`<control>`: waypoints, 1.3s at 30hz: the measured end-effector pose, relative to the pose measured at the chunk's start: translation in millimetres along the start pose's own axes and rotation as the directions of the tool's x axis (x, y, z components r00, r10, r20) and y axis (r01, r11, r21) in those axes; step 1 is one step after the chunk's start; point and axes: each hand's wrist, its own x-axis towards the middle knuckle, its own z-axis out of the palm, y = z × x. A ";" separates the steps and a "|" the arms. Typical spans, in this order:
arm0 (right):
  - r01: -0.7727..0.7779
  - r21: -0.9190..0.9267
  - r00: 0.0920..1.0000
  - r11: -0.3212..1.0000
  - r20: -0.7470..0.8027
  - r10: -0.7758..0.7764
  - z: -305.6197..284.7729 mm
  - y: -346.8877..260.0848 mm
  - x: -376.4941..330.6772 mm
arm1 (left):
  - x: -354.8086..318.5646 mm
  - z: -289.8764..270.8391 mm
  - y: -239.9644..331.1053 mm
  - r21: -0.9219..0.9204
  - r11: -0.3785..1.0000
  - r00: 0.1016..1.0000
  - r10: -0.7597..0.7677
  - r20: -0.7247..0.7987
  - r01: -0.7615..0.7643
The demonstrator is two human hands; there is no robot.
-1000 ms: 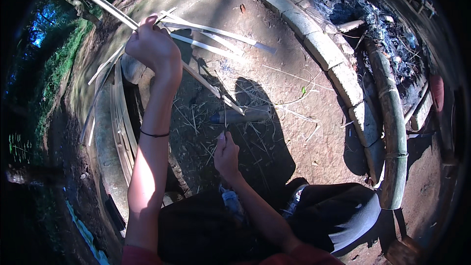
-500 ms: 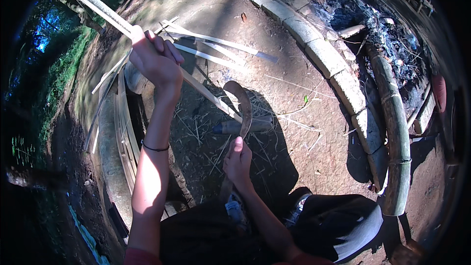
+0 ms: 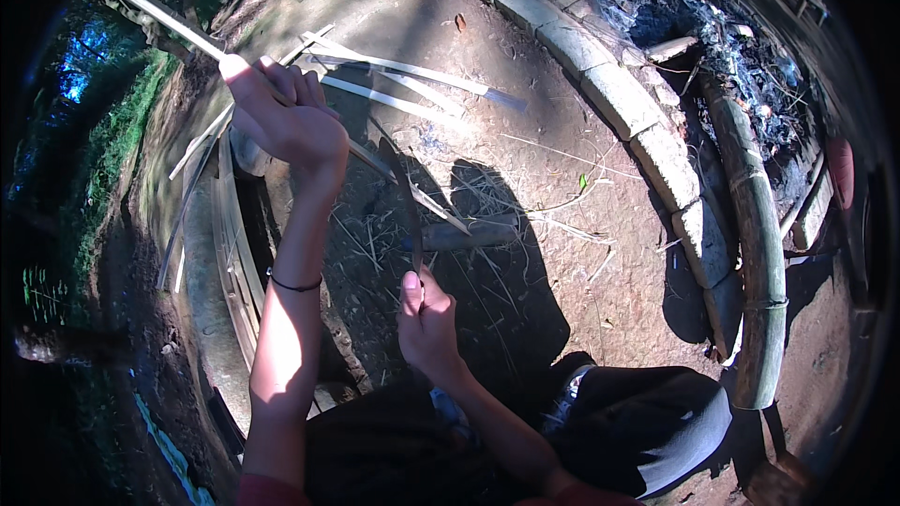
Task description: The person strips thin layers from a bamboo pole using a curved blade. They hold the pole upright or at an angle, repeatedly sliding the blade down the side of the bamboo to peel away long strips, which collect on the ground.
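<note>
Left hand (image 3: 286,122) has its fingers curled round a long, straight, pale strip (image 3: 169,21), sunlit at the upper left of the frame and running through the fist down to centre; right hand (image 3: 428,326), lower centre, is wrapped round the grip of a dark, slightly curved blade (image 3: 413,217) crossing in front of the strip, contact can't tell. Strip's lower end overlaps a short round piece (image 3: 473,232) mid-frame. Further out: loose strips (image 3: 441,76) upper centre, long slats (image 3: 232,239) left, block curb (image 3: 607,84) and ash bed (image 3: 755,70) upper right, bamboo pole (image 3: 756,262) right.
</note>
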 end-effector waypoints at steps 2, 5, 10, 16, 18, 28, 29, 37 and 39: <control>-0.016 -0.078 1.000 0.997 -0.007 0.016 -3.1 0.4 0.2 | -2.4 2.4 -4.3 -0.019 1.000 0.998 -0.009 -0.069 0.007; -0.097 -0.174 0.994 0.980 -0.068 0.086 -11.7 43.9 -0.3 | -4.1 5.5 -1.1 -0.004 0.998 0.994 -0.055 -0.090 0.055; -0.191 -0.117 0.974 0.975 -0.147 0.173 -13.4 52.3 6.0 | -1.7 7.9 -2.8 -0.034 0.999 0.995 0.021 -0.101 -0.024; -0.125 -0.019 0.991 0.992 -0.048 0.124 -9.4 12.2 16.2 | -4.6 8.2 -3.3 -0.010 0.998 0.993 0.060 -0.098 -0.062; -0.080 -0.015 0.996 0.997 -0.052 0.079 -2.9 8.5 16.7 | -7.8 8.6 0.4 -0.003 0.998 0.994 0.061 -0.085 -0.061; 0.019 -0.117 0.998 0.993 -0.049 -0.025 -4.8 8.8 13.3 | -19.2 12.5 3.0 -0.063 0.998 0.999 0.013 -0.031 -0.015; 0.052 -0.127 0.997 0.991 -0.054 -0.059 -3.6 11.0 13.4 | -18.2 8.2 2.3 -0.068 0.997 0.999 0.020 -0.030 -0.022; -0.002 -0.154 0.999 0.988 -0.038 -0.003 1.3 -11.0 10.7 | -16.3 -5.8 6.9 -0.064 0.996 0.998 0.061 0.019 -0.059; 0.110 -0.130 0.990 0.985 -0.076 -0.121 1.5 4.7 8.0 | -22.1 4.1 10.4 -0.065 0.997 0.999 0.048 -0.007 -0.048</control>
